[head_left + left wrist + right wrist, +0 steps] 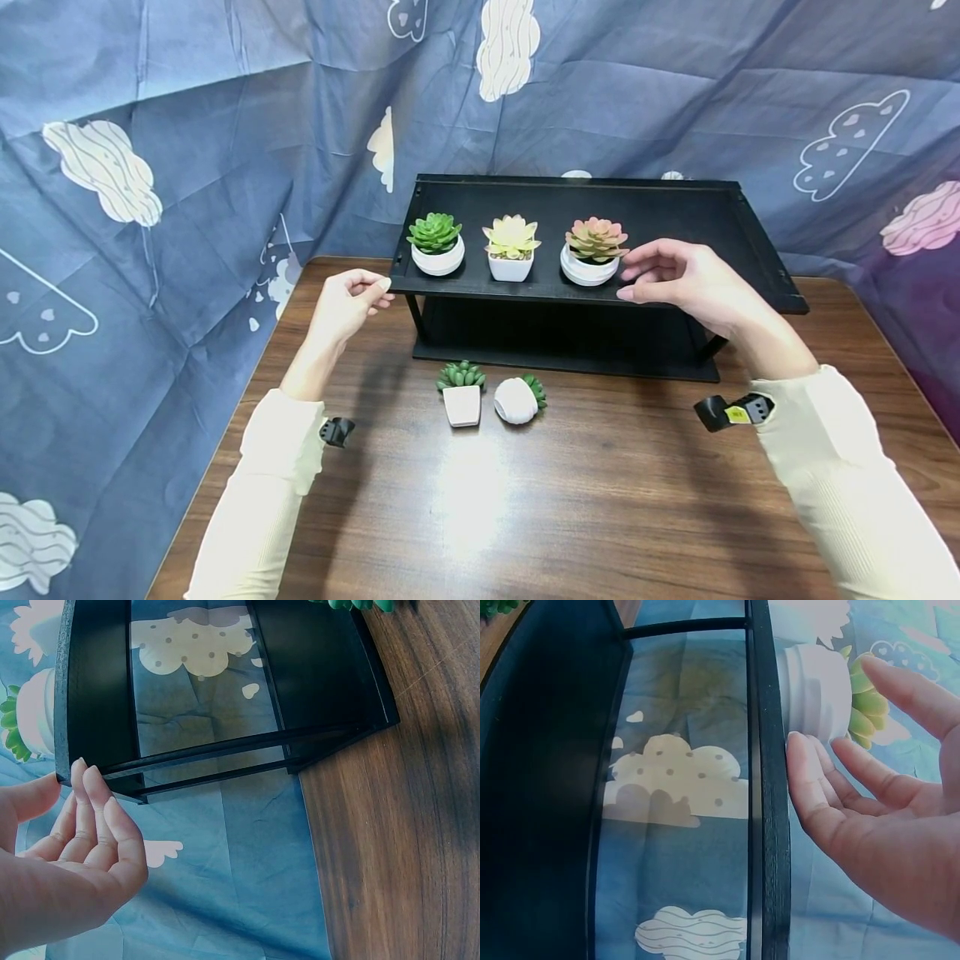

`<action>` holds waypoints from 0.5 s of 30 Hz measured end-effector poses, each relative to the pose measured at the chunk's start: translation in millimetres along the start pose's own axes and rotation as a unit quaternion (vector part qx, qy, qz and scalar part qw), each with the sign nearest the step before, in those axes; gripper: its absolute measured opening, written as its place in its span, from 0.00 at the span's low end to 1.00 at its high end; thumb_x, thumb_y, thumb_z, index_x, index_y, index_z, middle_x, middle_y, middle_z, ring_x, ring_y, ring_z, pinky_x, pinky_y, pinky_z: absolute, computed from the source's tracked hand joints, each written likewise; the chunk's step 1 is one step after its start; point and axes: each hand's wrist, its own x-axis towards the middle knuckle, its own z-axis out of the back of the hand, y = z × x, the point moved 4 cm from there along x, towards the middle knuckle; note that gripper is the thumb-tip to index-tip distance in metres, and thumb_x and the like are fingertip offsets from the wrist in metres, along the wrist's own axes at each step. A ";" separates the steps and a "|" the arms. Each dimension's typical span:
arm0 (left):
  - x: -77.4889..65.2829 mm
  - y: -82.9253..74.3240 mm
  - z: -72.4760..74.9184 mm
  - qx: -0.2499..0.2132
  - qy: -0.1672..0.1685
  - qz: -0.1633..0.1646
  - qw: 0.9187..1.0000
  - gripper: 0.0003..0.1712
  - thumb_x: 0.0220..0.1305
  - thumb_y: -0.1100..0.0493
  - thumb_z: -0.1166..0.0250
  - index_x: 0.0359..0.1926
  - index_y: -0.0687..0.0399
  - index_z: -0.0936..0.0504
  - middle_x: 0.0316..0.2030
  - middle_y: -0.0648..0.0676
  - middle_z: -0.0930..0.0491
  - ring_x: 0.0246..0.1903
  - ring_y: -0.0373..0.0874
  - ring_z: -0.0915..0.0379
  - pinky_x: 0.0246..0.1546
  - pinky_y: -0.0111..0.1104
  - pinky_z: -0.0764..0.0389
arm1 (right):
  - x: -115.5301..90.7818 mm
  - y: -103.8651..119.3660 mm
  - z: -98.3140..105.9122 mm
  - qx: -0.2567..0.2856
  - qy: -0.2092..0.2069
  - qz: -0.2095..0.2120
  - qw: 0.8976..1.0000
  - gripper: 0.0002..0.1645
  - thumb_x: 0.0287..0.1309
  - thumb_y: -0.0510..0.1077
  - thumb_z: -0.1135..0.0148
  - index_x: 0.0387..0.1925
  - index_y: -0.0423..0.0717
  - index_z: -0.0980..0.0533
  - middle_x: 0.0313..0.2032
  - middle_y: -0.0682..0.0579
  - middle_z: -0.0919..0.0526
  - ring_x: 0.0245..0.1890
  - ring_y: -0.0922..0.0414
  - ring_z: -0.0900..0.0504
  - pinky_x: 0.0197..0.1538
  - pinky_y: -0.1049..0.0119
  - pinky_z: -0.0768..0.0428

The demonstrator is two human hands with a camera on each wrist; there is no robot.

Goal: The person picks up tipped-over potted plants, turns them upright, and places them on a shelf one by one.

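Note:
My left hand pinches the front left corner of a black two-tier shelf, thumb against the top board's edge and fingertips at its underside. On that board stand a green succulent, a yellow succulent in a square white pot, and a pinkish succulent in a round white pot. Beside the pinkish one is my right hand, its fingers loosely bent and holding nothing. In the right wrist view its fingertips lie close to the white pot; whether they touch it I cannot tell.
Two more potted succulents lie on the wooden table before the shelf: one in a tapered white pot, one tipped over in a round white pot. A blue cloth with cloud prints hangs behind and at the sides.

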 end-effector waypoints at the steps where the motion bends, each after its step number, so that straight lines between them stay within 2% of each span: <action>1: 0.0 0.2 -0.1 -0.001 0.000 0.000 1.000 0.14 0.62 0.67 0.43 0.42 0.78 0.27 0.18 0.42 0.21 0.19 0.28 0.25 0.22 0.22 0.27 | -0.5 0.1 0.0 -0.003 0.000 0.001 1.000 0.26 0.47 0.37 0.32 0.49 0.34 0.30 0.39 0.47 0.22 0.36 0.59 0.23 0.38 0.73 0.23; 15: 0.6 0.6 -0.3 0.003 0.001 0.000 1.000 0.13 0.62 0.66 0.43 0.41 0.78 0.27 0.16 0.37 0.24 0.19 0.28 0.26 0.23 0.21 0.28 | -11.0 -0.5 -2.8 0.011 0.014 0.011 1.000 0.25 0.48 0.34 0.34 0.48 0.31 0.31 0.38 0.44 0.21 0.34 0.58 0.21 0.37 0.69 0.22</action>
